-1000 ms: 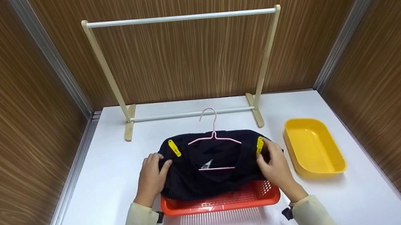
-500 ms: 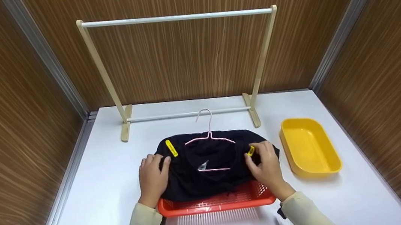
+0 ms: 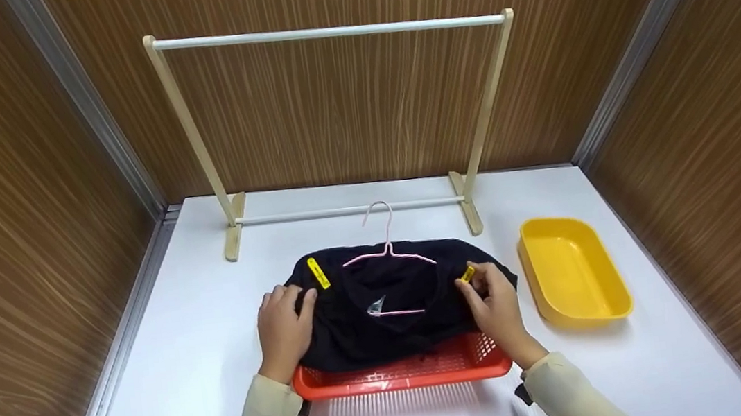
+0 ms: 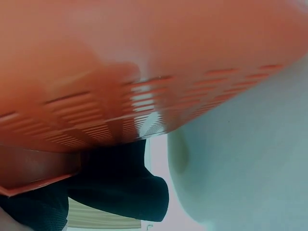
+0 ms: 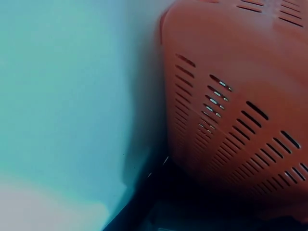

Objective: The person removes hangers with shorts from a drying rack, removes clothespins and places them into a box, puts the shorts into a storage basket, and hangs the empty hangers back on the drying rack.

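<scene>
A black shirt (image 3: 372, 344) lies over a red basket (image 3: 404, 382), its neckline around a pink hanger (image 3: 390, 254) whose hook points to the back. At the shirt's left edge, my left hand (image 3: 284, 326) holds the fabric between thumb and fingers. One yellow clothespin (image 3: 318, 273) sits on the left shoulder. My right hand (image 3: 496, 298) pinches a second yellow clothespin (image 3: 467, 274) at the right shoulder. Both wrist views are mostly filled by the basket's slotted side (image 4: 96, 96), with dark fabric (image 4: 125, 187) below it in the left one; neither shows the fingertips.
Behind the shirt stands a wooden rack (image 3: 195, 137) with a white top rail (image 3: 329, 31). A yellow tray (image 3: 582, 320) is to the right of my right hand on the white table (image 3: 168, 329). Wood-patterned panels (image 3: 721, 161) enclose the sides and back.
My right hand has shifted slightly left along the right shoulder, and the clothespin in its fingers has turned and moved toward the collar. My left hand stays at the shirt's left edge.
</scene>
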The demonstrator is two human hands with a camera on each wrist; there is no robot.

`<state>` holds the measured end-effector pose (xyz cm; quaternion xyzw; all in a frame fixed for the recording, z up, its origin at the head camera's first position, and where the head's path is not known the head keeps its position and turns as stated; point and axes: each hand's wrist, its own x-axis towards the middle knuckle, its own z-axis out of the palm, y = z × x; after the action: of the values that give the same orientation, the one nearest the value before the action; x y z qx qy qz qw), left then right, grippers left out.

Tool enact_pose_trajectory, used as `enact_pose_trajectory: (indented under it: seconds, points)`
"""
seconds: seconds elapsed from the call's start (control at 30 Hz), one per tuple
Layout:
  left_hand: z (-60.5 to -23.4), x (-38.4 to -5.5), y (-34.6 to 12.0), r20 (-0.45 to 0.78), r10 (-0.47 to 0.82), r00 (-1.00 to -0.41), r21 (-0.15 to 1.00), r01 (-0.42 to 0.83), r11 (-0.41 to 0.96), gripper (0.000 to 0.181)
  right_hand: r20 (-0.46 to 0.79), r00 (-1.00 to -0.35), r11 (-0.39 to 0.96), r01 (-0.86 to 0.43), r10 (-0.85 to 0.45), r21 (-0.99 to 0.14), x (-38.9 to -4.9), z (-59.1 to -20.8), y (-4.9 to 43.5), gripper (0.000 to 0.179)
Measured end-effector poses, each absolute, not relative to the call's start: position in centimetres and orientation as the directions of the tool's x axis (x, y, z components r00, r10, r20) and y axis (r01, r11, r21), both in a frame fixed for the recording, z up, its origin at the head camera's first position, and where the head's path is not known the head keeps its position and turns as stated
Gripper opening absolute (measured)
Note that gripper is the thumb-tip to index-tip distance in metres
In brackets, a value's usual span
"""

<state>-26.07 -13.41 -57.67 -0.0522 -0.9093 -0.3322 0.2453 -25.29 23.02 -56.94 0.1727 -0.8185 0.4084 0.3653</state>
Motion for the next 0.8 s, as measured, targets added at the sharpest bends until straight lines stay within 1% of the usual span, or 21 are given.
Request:
enact_pose_trajectory:
  seconds: [0.2, 0.3, 0.4, 0.53, 0.63, 0.8]
  points:
    - [-57.28, -26.30, -13.35, 0.497, -0.080, -0.864, 0.570, 0.256, 0.781, 0.031, 0.761, -0.649, 0.629, -0.598, -0.016, -0.496, -26.03, -56.53, 23.09, 0.021]
    - [-57.18, -26.44, -13.19, 0.501, -0.077, -0.862, 0.569, 0.261, 0.780, 0.031, 0.774, -0.634, 0.644, -0.597, -0.012, -0.479, -26.17, -56.39, 23.21, 0.023]
    - [-57.17, -26.54, -13.04, 0.515, -0.078, -0.853, 0.566, 0.271, 0.779, 0.030, 0.776, -0.630, 0.658, -0.591, -0.017, -0.466, -26.14, -56.35, 23.32, 0.030]
    - [-57.34, -26.46, -12.96, 0.530, -0.086, -0.843, 0.562, 0.273, 0.781, 0.029, 0.769, -0.638, 0.648, -0.600, -0.033, -0.470, -26.07, -56.51, 23.49, 0.028]
    - [-57.59, -26.28, -12.95, 0.523, -0.088, -0.848, 0.562, 0.266, 0.783, 0.029, 0.768, -0.639, 0.621, -0.617, -0.037, -0.483, -25.90, -56.75, 23.61, 0.024]
    - [-57.76, -26.18, -13.03, 0.520, -0.089, -0.850, 0.569, 0.267, 0.778, 0.030, 0.778, -0.628, 0.598, -0.632, -0.022, -0.493, -25.80, -56.98, 23.72, 0.023]
